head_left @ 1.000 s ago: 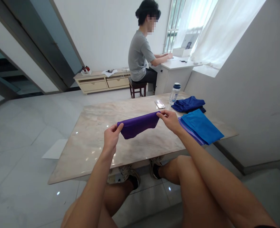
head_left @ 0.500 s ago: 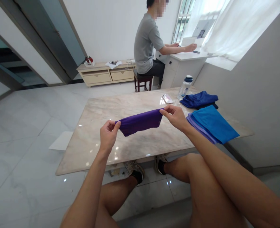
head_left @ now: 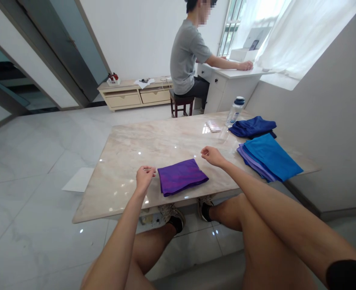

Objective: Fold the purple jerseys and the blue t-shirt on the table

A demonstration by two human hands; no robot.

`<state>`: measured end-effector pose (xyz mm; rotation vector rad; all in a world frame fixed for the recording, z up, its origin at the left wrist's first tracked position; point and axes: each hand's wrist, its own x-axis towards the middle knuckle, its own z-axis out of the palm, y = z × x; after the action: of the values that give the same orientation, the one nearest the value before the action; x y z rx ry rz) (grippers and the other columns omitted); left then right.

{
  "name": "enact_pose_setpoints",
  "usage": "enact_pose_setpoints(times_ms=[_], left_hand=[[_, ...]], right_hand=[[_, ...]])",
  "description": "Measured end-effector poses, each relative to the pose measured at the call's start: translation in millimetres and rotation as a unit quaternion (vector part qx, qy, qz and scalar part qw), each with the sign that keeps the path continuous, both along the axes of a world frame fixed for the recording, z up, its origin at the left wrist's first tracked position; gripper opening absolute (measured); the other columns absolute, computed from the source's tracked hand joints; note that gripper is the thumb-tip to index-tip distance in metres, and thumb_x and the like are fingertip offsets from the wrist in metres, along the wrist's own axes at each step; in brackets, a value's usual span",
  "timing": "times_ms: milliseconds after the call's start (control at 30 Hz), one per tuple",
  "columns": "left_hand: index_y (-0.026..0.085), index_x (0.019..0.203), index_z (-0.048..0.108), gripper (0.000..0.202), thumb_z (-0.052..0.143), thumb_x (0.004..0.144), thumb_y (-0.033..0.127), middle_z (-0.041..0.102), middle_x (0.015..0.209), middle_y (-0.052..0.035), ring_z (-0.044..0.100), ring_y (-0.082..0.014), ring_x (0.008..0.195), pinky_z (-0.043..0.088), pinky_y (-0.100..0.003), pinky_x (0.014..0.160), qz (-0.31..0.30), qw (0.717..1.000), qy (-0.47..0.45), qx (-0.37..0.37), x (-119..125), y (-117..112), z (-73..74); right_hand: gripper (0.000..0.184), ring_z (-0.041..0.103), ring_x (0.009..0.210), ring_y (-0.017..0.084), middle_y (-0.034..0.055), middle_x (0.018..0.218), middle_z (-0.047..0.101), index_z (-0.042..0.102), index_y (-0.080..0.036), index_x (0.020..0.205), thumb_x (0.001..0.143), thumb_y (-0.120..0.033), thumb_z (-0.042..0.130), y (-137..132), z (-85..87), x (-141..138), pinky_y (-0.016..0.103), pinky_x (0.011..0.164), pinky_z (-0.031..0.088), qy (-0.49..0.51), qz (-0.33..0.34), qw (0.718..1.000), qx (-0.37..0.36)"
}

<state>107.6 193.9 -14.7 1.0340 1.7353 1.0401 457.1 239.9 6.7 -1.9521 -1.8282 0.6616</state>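
A folded purple cloth (head_left: 182, 177) lies flat on the marble-topped table (head_left: 129, 141), close to its front edge. Just off the cloth's left side is my left hand (head_left: 145, 177), open, fingers slightly bent and holding nothing. My right hand (head_left: 213, 155) hovers past the cloth's upper right corner, empty too, with its fingers loosely curled and apart. On the right of the table rests a stack of folded cloths, a bright blue cloth (head_left: 274, 157) on top and a lavender cloth (head_left: 253, 163) showing beneath.
Behind the stack sits a crumpled dark blue cloth (head_left: 252, 126) beside a clear water bottle (head_left: 236, 112). A small flat packet (head_left: 213, 126) lies near the bottle. Across the room a person (head_left: 186, 56) sits on a stool at a white desk (head_left: 234, 82). A low cabinet (head_left: 123, 98) stands against the wall.
The purple cloth, held up by its two top corners before, now lies on the table. Both hands have let go of it. The seated person's arm has shifted on the desk.
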Motion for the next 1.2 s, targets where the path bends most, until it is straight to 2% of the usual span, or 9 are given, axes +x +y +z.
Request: enact_pose_setpoints(times_ms=[167,267,400,533,633,800,967,1067,1200], left_hand=[[0.021,0.095,0.067,0.028,0.074,0.083,0.045,0.082,0.088,-0.0086,0.078,-0.0215,0.074,0.054,-0.028,0.069,-0.055,0.990,0.129,-0.027,-28.4,4.0,-27.4],[0.022,0.084,0.073,0.024,0.072,0.088,0.046,0.082,0.080,-0.0080,0.079,-0.0252,0.075,0.054,-0.031,0.073,-0.121,0.971,0.196,-0.060,-28.9,2.1,-35.8],[0.024,0.075,0.074,0.036,0.069,0.094,0.054,0.081,0.077,-0.0090,0.079,-0.0299,0.084,0.050,-0.033,0.074,-0.203,0.937,0.275,-0.075,-10.3,0.0,-38.8],[0.022,0.080,0.073,0.043,0.070,0.095,0.062,0.083,0.091,-0.0122,0.078,-0.0313,0.094,0.047,-0.033,0.073,-0.236,0.900,0.359,-0.080,5.2,2.0,-35.5],[0.021,0.083,0.072,0.035,0.076,0.093,0.055,0.083,0.100,-0.0150,0.077,-0.0326,0.102,0.049,-0.033,0.079,-0.223,0.894,0.377,-0.093,11.1,6.4,-36.5],[0.020,0.080,0.067,0.018,0.080,0.087,0.029,0.081,0.100,-0.0162,0.076,-0.0337,0.106,0.053,-0.036,0.091,-0.186,0.946,0.260,-0.049,25.8,16.7,-44.3],[0.019,0.097,0.066,0.015,0.076,0.092,0.028,0.080,0.099,-0.0095,0.076,-0.0246,0.095,0.057,-0.032,0.086,-0.151,0.972,0.178,0.012,37.8,15.5,-50.3],[0.020,0.092,0.063,0.019,0.080,0.088,0.027,0.077,0.095,-0.0071,0.075,-0.0239,0.095,0.057,-0.033,0.088,-0.104,0.983,0.144,0.049,24.2,10.1,-52.6],[0.021,0.092,0.063,0.023,0.082,0.087,0.032,0.076,0.095,-0.0067,0.074,-0.0230,0.095,0.058,-0.033,0.089,0.008,0.991,0.109,0.078,-26.3,-2.1,-53.8]], right_hand=[[0.010,0.078,0.099,0.022,0.0110,0.104,0.084,0.080,-0.016,0.097,0.095,-0.011,0.072,5.6,-12.8,10.7,0.025,0.085,0.054,-0.057,0.023,0.996,-0.063],[0.011,0.078,0.093,0.024,0.0101,0.095,0.084,0.080,-0.018,0.087,0.096,-0.021,0.076,6.4,-15.5,9.7,0.026,0.081,0.054,-0.110,0.075,0.984,-0.114],[0.036,0.075,0.080,0.023,0.0094,0.081,0.080,0.073,-0.020,0.069,0.092,-0.045,0.083,-0.5,-21.1,3.4,0.030,0.074,0.056,-0.118,0.158,0.940,-0.278],[0.037,0.072,0.075,0.024,0.0063,0.072,0.072,0.072,-0.016,0.071,0.072,-0.044,0.097,-9.7,-23.5,-5.0,0.034,0.071,0.059,-0.163,0.186,0.888,-0.388],[0.036,0.073,0.080,0.026,0.0062,0.073,0.070,0.072,-0.013,0.073,0.070,-0.038,0.097,-13.1,-16.8,-11.1,0.036,0.076,0.059,-0.212,0.206,0.873,-0.388],[0.038,0.075,0.087,0.025,0.0098,0.087,0.076,0.075,-0.013,0.086,0.079,-0.047,0.092,-20.5,3.1,-11.6,0.034,0.076,0.058,-0.163,0.195,0.899,-0.356],[0.041,0.076,0.092,0.023,0.0105,0.094,0.079,0.076,-0.015,0.102,0.089,-0.053,0.084,-30.6,12.8,-11.8,0.028,0.072,0.057,-0.101,0.193,0.915,-0.338],[0.043,0.077,0.092,0.022,0.0124,0.101,0.081,0.077,-0.015,0.104,0.094,-0.057,0.078,-32.8,14.1,-19.2,0.027,0.071,0.056,-0.083,0.200,0.920,-0.326],[0.041,0.078,0.090,0.021,0.0164,0.110,0.082,0.078,-0.012,0.113,0.102,-0.050,0.066,-29.7,12.6,-33.3,0.026,0.066,0.055,-0.087,0.216,0.920,-0.316]])
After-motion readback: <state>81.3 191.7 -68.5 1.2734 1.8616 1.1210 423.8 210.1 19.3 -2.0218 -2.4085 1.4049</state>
